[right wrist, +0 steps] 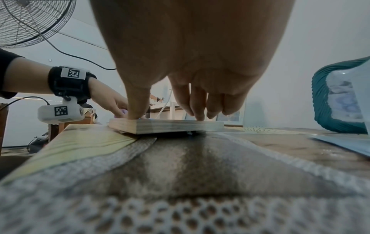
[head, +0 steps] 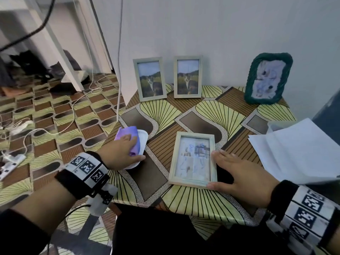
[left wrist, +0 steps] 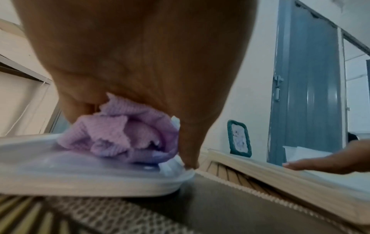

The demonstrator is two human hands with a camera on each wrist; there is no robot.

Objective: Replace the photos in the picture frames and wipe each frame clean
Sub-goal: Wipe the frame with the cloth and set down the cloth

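Observation:
A pale wooden picture frame [head: 192,159] lies flat, glass up, on the patterned table [head: 161,133], holding a faint pale picture. My right hand [head: 235,172] rests on its right rail with straight fingers, thumb on the near corner; the right wrist view shows the fingertips [right wrist: 198,116] pressing the frame [right wrist: 170,125] from above. My left hand [head: 127,148] grips a bunched purple cloth [head: 128,132] on a white plastic tray [head: 143,142] left of the frame. In the left wrist view the cloth [left wrist: 120,134] is crumpled under the palm on the tray [left wrist: 80,178].
Two matching frames with a cat photo [head: 150,79] [head: 188,77] lean on the back wall. A green braided frame [head: 268,79] stands at the back right. White paper sheets [head: 298,150] lie at the table's right edge. Cables and power strips [head: 14,159] litter the floor on the left.

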